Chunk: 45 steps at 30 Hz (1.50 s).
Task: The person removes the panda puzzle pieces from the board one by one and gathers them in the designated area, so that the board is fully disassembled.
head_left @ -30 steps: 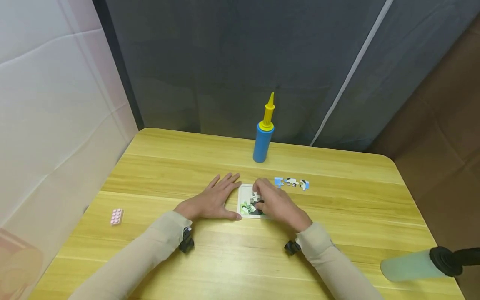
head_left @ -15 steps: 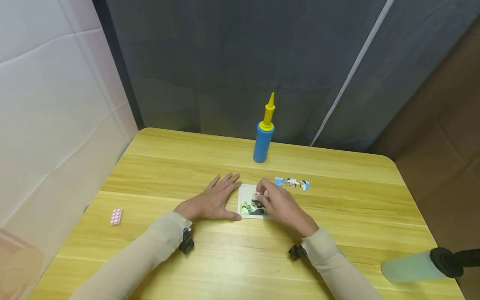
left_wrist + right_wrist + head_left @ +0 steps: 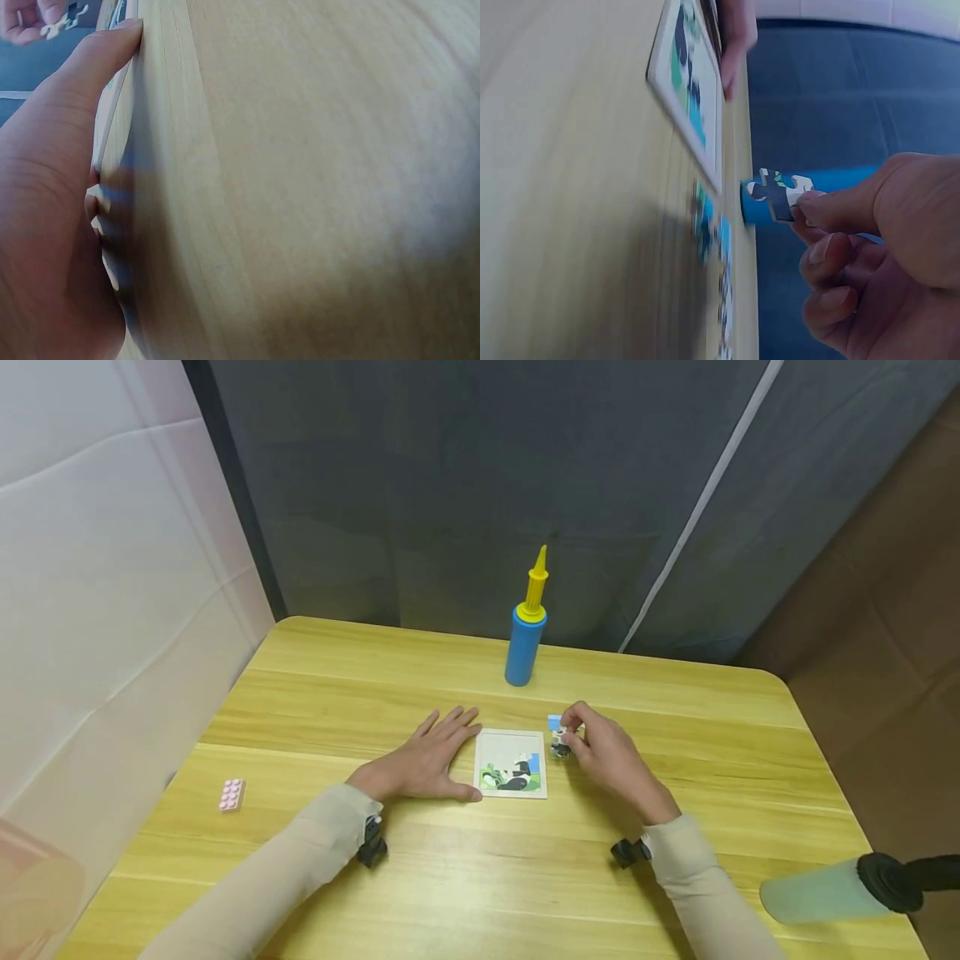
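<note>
A small square puzzle tray (image 3: pixel 512 763) with a white rim lies mid-table; its lower part holds fitted panda-picture pieces. My left hand (image 3: pixel 431 760) lies flat on the table, fingers straight, thumb tip against the tray's left edge (image 3: pixel 112 45). My right hand (image 3: pixel 600 752) is just right of the tray and pinches a puzzle piece (image 3: pixel 780 196) between thumb and fingertips, lifted off the table. In the head view that piece (image 3: pixel 561 744) shows at the fingertips. A blue loose piece (image 3: pixel 555 722) lies beside the fingers; others are hidden behind the hand.
A blue pump bottle with a yellow nozzle (image 3: pixel 527 627) stands behind the tray. A pink studded brick (image 3: pixel 232 794) lies at the left. A pale green cylinder with a black end (image 3: pixel 840 887) juts over the right front corner. Dark curtain behind the table's far edge.
My right hand left the tray, moved right to the loose pieces and picked one up. The tray's picture is now uncovered. The left hand stayed put.
</note>
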{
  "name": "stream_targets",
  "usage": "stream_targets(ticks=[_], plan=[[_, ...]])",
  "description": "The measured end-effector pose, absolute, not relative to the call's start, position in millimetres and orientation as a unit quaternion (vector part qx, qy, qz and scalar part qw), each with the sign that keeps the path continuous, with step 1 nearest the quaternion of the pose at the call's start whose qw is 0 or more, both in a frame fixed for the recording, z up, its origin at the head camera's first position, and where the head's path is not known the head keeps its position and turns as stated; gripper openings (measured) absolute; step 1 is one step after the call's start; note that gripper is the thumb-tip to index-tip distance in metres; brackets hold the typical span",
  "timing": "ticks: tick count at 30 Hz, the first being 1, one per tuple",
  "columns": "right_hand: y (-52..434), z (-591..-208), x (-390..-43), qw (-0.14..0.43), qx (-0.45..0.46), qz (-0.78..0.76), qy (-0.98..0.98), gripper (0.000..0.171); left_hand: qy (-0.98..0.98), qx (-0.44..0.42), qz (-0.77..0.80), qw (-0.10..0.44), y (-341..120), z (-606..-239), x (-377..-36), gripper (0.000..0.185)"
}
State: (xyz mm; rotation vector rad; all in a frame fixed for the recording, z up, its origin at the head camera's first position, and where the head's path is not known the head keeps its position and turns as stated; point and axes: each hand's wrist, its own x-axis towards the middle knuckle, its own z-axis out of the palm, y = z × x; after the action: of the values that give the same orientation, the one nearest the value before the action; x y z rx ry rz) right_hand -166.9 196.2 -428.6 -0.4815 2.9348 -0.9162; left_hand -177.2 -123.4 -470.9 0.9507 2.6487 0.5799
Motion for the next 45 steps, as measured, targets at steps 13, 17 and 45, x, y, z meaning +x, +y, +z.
stream_targets(ticks=[13, 17, 45], plan=[[236, -442, -175, 0.054, -0.126, -0.289, 0.947, 0.010, 0.914, 0.325, 0.199, 0.137, -125, -474, -177, 0.111], [238, -446, -176, 0.062, -0.128, -0.290, 0.946, 0.009, 0.914, 0.326, 0.199, 0.136, -125, -474, -177, 0.111], [224, -431, -174, 0.017, -0.125, -0.290, 0.949, 0.021, 0.915, 0.328, 0.191, 0.133, -124, -472, -178, 0.111]])
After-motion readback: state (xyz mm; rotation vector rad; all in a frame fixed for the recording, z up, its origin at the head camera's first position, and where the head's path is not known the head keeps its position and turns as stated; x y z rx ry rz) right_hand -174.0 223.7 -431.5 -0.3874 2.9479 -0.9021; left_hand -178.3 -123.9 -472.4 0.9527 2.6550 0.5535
